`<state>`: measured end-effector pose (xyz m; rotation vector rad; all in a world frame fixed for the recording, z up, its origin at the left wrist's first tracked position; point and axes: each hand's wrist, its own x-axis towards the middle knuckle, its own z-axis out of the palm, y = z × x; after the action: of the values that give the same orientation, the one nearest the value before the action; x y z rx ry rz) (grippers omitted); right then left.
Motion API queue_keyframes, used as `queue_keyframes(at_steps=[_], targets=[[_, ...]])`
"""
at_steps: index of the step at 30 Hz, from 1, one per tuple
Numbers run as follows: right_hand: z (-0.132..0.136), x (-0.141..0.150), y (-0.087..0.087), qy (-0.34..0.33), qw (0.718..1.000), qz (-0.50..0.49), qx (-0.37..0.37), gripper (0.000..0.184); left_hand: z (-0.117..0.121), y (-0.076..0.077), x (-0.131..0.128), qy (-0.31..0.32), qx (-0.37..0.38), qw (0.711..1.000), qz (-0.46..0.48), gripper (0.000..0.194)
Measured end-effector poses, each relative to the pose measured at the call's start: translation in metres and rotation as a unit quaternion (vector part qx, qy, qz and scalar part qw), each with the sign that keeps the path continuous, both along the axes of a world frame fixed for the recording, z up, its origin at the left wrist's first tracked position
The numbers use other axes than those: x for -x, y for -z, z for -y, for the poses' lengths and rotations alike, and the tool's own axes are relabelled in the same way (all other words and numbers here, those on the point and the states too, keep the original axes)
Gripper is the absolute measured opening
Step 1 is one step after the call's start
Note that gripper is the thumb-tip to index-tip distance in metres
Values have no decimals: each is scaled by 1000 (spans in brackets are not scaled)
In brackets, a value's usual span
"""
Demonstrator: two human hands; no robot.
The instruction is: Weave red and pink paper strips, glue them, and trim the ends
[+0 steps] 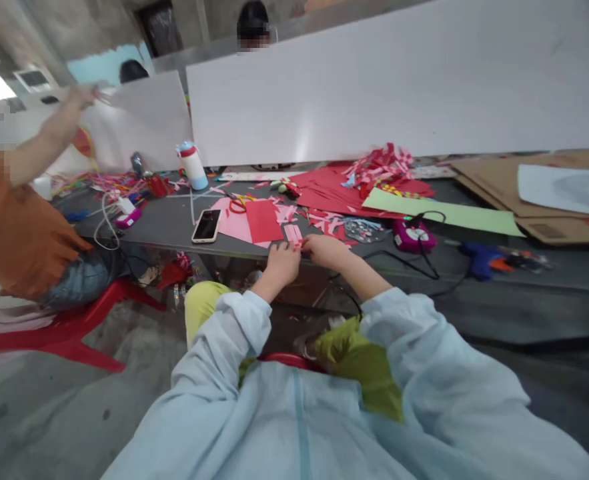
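At the near edge of the table (171, 217), your 2 hands met! Your left hand (283, 263) curled in, fingers narrow, pinching a small pink piece (293, 233); your right hand (325, 251) closed on it from the other side, the fingertips of the 2 almost meeting. That piece sat just beside the red sheet (265, 221).

Over to the containers: 1 bottle (193, 168), white with a blue base and a red-banded blue top, stood upright beyond the phone (207, 226), lid on, contents hidden. Beyond your right hand lay what looked like a clear plastic packet (364, 231), too blurred to read inside.

Scissors (239, 203) rested by the pink sheet (231, 223). And look right: a green strip (444, 212) overlapped the red sheets (327, 190), fringe (381, 163) heaped on top, while a white sheet (564, 190) lay on stacked brown cardboard (494, 190). Far left, a co-worker in orange (24, 227) held 1 arm raised!
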<state>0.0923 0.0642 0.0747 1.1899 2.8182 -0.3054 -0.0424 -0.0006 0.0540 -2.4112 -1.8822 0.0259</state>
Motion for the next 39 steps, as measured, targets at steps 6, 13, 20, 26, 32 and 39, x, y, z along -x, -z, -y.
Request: queue_keyframes(at_steps=[6,13,20,26,32,39], targets=[[-9,-6,-5,1,1000,6,8,39,-9,-17,14,54,48,997,21,48],[-24,-19,-5,-58,998,-36,8,36,-25,-29,40,158,65,985,13,44],[-21,-28,-4,-61,995,-85,-9,38,-42,-22,58,196,-51,976,77,26],[-19,-35,-4,-83,991,-103,-15,34,-35,-21,60,221,-120,963,101,25],[-17,-38,-1,-78,987,-139,-21,32,-31,-21,48,253,-91,960,79,29],[-16,-46,-1,-38,986,-161,11,37,-32,-20,50,243,-63,962,103,27]])
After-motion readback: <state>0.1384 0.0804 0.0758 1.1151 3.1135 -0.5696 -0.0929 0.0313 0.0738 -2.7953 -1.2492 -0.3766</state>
